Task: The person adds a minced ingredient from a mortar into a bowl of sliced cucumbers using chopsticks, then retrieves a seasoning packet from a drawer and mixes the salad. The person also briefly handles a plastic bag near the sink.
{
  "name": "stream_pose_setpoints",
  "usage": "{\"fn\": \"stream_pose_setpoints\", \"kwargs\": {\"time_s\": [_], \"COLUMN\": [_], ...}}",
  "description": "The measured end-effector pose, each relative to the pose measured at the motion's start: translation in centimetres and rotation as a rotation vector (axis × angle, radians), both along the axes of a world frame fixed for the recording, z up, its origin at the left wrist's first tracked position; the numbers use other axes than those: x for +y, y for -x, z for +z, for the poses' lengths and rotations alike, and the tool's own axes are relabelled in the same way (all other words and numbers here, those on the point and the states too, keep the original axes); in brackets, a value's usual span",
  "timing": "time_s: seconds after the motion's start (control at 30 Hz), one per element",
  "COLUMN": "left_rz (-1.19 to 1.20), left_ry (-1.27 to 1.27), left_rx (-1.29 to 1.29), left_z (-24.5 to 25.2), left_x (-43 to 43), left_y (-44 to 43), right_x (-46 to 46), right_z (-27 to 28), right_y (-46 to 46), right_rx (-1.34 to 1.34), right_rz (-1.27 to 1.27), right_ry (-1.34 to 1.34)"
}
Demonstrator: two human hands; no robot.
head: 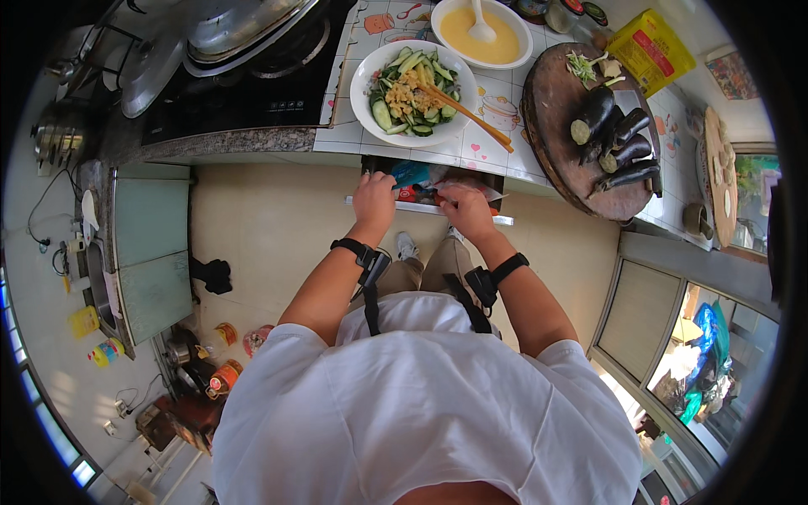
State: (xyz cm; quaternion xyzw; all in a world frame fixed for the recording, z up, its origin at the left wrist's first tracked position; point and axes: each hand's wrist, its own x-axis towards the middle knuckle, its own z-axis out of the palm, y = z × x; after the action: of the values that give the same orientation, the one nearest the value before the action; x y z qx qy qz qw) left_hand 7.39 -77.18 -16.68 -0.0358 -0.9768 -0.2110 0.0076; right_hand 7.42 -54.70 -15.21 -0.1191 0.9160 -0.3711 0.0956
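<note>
A drawer [429, 207] under the counter is pulled out, holding plastic bags and packets. My left hand [374, 201] reaches over its left side, fingers beside a blue plastic packet [410, 173]; whether they grip it is unclear. At the drawer's right side, my right hand [468, 209] has its fingers bent down by a clear plastic bag [483, 185], their tips partly hidden. On the counter above stands a white bowl [361, 104] of sliced cucumber [382, 115] topped with minced garlic [404, 98], with wooden chopsticks [476, 120] resting in it.
A round wooden chopping board [549, 120] holds eggplant pieces [593, 117] and chopped scallion [582, 68]. Behind the cucumber stands a bowl of yellow liquid [451, 31] with a white spoon [481, 28]. The black cooktop [246, 104] carries a lidded pan [237, 31] at left.
</note>
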Motion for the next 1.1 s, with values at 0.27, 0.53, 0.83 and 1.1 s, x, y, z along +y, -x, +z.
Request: {"fn": "stream_pose_setpoints", "kwargs": {"time_s": [0.27, 0.53, 0.83, 1.1], "left_rz": [-0.084, -0.052, 0.048, 0.115], "left_ry": [-0.142, -0.665, -1.061, -1.075], "left_rx": [0.003, 0.030, -0.015, 0.073], "left_z": [13.5, 20.7, 21.9, 18.0], "left_x": [-4.8, -5.9, -3.4, -4.4], "left_y": [-1.5, 3.5, 7.0, 7.4], "right_x": [-2.4, -2.0, -2.0, 0.4], "right_z": [5.3, 10.4, 14.5, 18.4], "right_y": [-0.6, 1.3, 3.4, 6.8], "right_rx": [-0.069, -0.639, -0.225, 0.258], "right_rz": [-0.120, -0.098, -0.281, -0.396], "right_ry": [0.152, 0.992, 1.172, 0.806]}}
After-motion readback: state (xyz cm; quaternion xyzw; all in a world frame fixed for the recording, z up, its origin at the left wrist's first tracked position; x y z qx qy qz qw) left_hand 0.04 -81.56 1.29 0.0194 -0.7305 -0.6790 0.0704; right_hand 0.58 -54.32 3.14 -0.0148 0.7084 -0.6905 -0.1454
